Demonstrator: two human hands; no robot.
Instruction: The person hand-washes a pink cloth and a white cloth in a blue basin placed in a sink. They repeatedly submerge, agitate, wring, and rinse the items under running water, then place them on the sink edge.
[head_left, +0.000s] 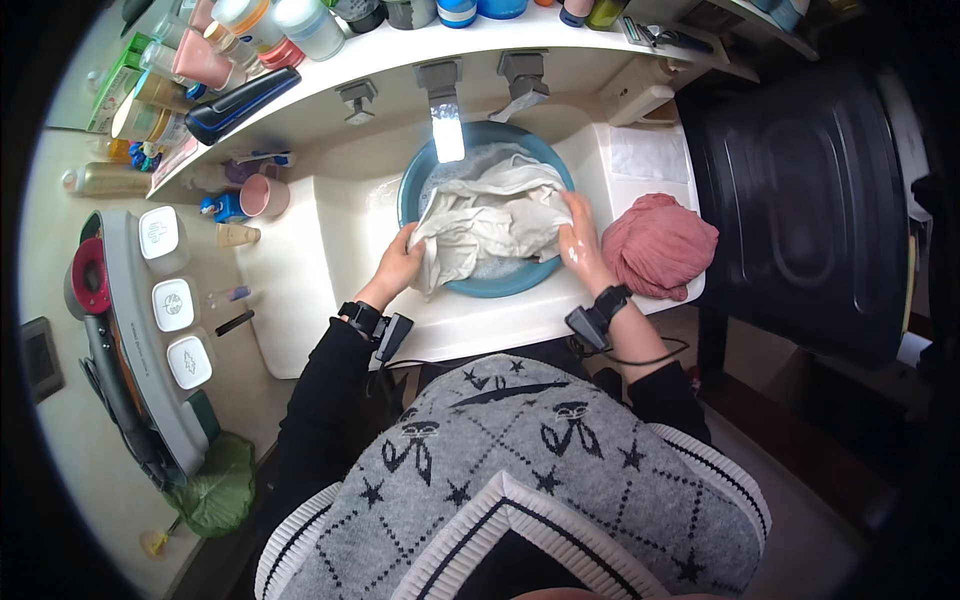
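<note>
A white wet cloth garment (491, 217) is spread between my two hands over a round blue basin (559, 161) of soapy water, which stands in the white sink (352, 225). My left hand (397, 262) grips the garment's left edge near the basin's rim. On the other side, my right hand (581, 244) holds its right edge, with some suds on the skin. The lit metal faucet spout (448, 124) reaches over the back of the basin. A bundled pink cloth (660, 246) lies on the sink's right ledge, close to my right wrist.
A pink cup (264, 196) and a small tube (238, 235) stand on the left ledge. Bottles and jars (309, 28) crowd the shelf above, with a black and blue device (242, 105). White-lidded containers (173, 304) line the left wall. A black surface (795, 180) adjoins at right.
</note>
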